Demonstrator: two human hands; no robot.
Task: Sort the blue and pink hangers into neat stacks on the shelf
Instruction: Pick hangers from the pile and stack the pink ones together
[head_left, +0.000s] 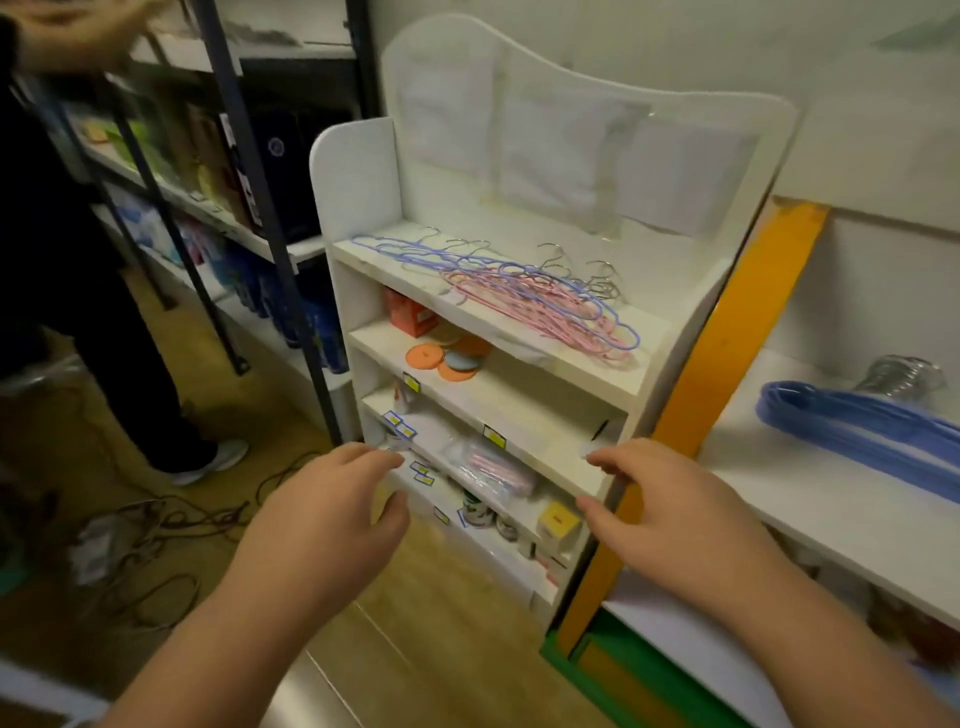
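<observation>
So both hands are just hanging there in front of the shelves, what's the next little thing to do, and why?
Probably raise both hands to the tangled pile on the top shelf. The left hand and right hand are empty and low, while the pink hangers and blue hangers lie mixed together, unsorted. Lifting a blue one off the top seems the easiest start.

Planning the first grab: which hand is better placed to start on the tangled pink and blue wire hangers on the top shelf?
Probably the right hand. The tangled pink and blue wire hangers pile toward the right of the white top shelf, more directly above it. The left hand hovers further left. Both are empty.
</observation>
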